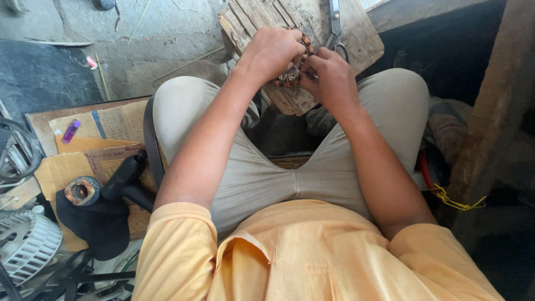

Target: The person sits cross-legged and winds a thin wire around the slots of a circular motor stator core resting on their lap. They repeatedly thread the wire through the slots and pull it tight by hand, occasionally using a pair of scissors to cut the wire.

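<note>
Both hands meet over a round motor stator with copper-orange windings [292,77] that rests on a worn wooden board [262,19] between my knees. My left hand [271,51] curls over the stator's top and left side, gripping it. My right hand [330,77] closes on its right edge, fingers pinched at the windings. Most of the stator is hidden under the hands. A pair of scissors [336,28] lies on the board just beyond my right hand.
Flattened cardboard [95,147] lies on the floor at left with a purple lighter [71,131] on it. A black tool with a round copper-wound part [92,192] and a white fan grille [25,242] sit lower left. A wooden post [496,106] stands at right.
</note>
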